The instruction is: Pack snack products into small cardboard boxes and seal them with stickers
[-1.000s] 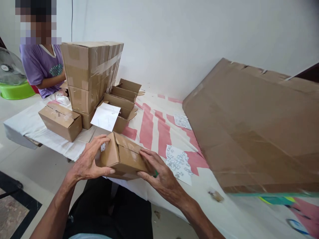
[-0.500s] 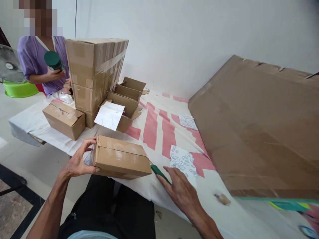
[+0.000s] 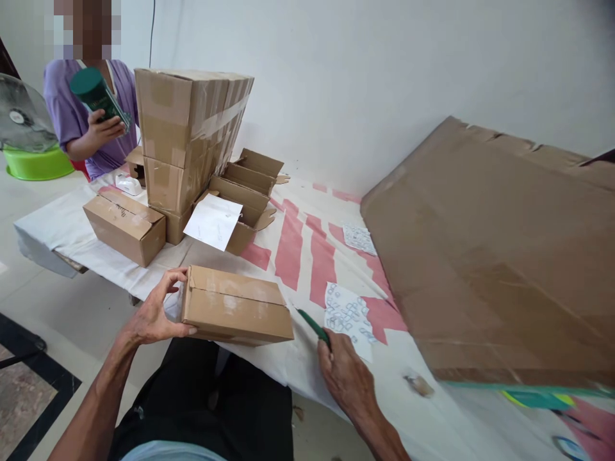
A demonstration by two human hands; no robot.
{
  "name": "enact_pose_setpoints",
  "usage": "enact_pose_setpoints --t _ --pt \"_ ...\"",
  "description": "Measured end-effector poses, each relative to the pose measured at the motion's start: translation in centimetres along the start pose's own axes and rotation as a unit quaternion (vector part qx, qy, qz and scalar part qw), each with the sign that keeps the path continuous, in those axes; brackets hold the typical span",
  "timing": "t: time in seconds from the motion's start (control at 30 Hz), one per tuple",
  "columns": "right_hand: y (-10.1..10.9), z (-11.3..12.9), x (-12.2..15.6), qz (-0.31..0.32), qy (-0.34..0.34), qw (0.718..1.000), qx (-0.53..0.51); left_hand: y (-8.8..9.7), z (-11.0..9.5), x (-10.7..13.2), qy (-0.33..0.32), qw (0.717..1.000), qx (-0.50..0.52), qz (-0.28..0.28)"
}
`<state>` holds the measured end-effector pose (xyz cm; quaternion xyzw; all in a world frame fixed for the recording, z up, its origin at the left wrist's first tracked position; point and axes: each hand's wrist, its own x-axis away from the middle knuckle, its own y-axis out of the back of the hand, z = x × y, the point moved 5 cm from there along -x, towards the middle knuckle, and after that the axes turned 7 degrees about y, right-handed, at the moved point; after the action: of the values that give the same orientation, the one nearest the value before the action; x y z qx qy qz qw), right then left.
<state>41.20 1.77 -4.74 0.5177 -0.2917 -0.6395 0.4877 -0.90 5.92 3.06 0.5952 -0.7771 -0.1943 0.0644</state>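
Observation:
A small closed cardboard box point(image 3: 235, 308) lies at the near edge of the cloth-covered table point(image 3: 298, 365). My left hand point(image 3: 156, 314) grips the box's left end, thumb below and fingers on top. Just right of the box, my right hand point(image 3: 343, 374) is closed round a slim green-handled tool point(image 3: 312, 325) that points toward the box. A white sheet of small stickers point(image 3: 348, 317) lies beside that hand.
A stack of taped cartons point(image 3: 187, 137) stands at the back left, with open small boxes point(image 3: 243, 192), a white paper point(image 3: 214, 221) and another closed box point(image 3: 125, 224) around it. A large flat cardboard sheet point(image 3: 500, 256) fills the right. A person in purple holds a green can point(image 3: 93, 93).
My right hand left the box and closed on the green tool. The box was turned flat, my left hand still on its end. The other person raised a green can.

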Motion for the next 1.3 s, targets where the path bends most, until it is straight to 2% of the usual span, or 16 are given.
enact_pose_setpoints --t 0.1,0.17,0.23,0.33,0.43,0.53,0.73,1.0,1.2,1.3 --pt "4.4 3.3 -2.4 -0.051 0.002 0.995 -0.091 -0.1 0.0 -0.1 0.0 1.0 -0.011 0.008" --pt "6.9 6.3 -4.4 -0.027 0.017 0.987 -0.155 -0.3 0.1 -0.2 0.003 1.0 -0.02 0.018" --pt "8.7 9.9 -6.3 0.017 0.071 0.977 -0.2 -0.5 0.2 -0.3 0.004 0.999 -0.023 0.027" --pt "9.9 14.3 -8.3 0.059 0.16 0.959 -0.228 -0.8 0.3 -0.3 -0.003 0.999 -0.025 0.034" --pt "9.7 17.0 -9.7 0.085 0.225 0.944 -0.226 -1.0 0.6 -0.2 -0.01 0.999 -0.026 0.037" --pt "9.1 18.3 -10.5 0.115 0.265 0.934 -0.208 -1.1 1.0 -0.1 -0.01 0.999 -0.025 0.041" --pt "8.8 19.2 -11.5 0.158 0.31 0.924 -0.155 -1.3 1.3 -0.2 -0.021 0.999 -0.021 0.036" --pt "9.0 20.0 -12.3 0.143 0.37 0.913 -0.092 -1.3 0.9 -0.1 -0.032 0.999 -0.024 0.037" --pt "9.4 21.6 -12.5 0.114 0.427 0.897 0.03 -1.4 1.1 -0.1 -0.034 0.998 -0.026 0.036" --pt "9.1 22.4 -12.7 0.129 0.438 0.886 0.081 -1.4 1.3 0.0 -0.031 0.999 -0.026 0.036"
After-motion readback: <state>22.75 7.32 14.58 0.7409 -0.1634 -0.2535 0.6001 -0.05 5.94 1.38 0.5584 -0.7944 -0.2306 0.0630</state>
